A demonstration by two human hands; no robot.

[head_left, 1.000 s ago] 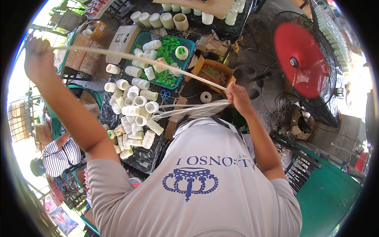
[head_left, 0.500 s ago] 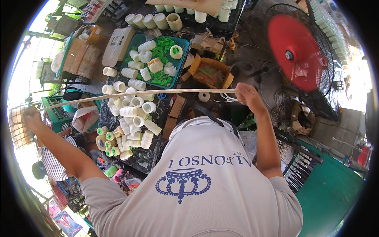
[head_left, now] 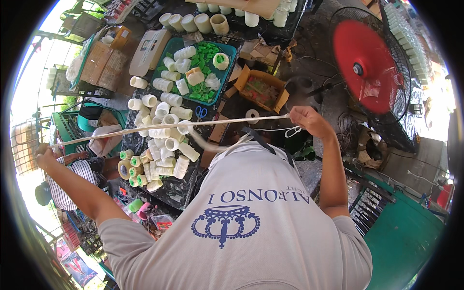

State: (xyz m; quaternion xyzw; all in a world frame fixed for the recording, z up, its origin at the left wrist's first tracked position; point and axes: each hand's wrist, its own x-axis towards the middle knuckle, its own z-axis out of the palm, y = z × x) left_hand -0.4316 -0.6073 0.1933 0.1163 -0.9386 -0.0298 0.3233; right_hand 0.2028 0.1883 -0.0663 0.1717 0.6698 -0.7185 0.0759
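Observation:
A long white cord (head_left: 159, 126) is stretched taut between my two hands. My left hand (head_left: 44, 155) is flung far out to the left and grips one end. Above my chest, my right hand (head_left: 305, 119) pinches the other end, with loose loops of cord hanging beside it. The cord passes over a dark table (head_left: 180, 189) piled with several white cord rolls (head_left: 164, 140). My grey printed shirt (head_left: 241, 227) fills the lower middle.
A teal tray (head_left: 228, 63) of white rolls and green pieces sits behind the pile, scissors (head_left: 201, 112) and a tape roll (head_left: 252, 115) near it. A cardboard box (head_left: 262, 87) lies beside. A red fan (head_left: 368, 67) stands right. A person in stripes (head_left: 67, 183) sits left.
My left hand has swung down from high at the upper left to far out at mid-left, pulling the cord longer and nearly level. My right hand stays near my chest.

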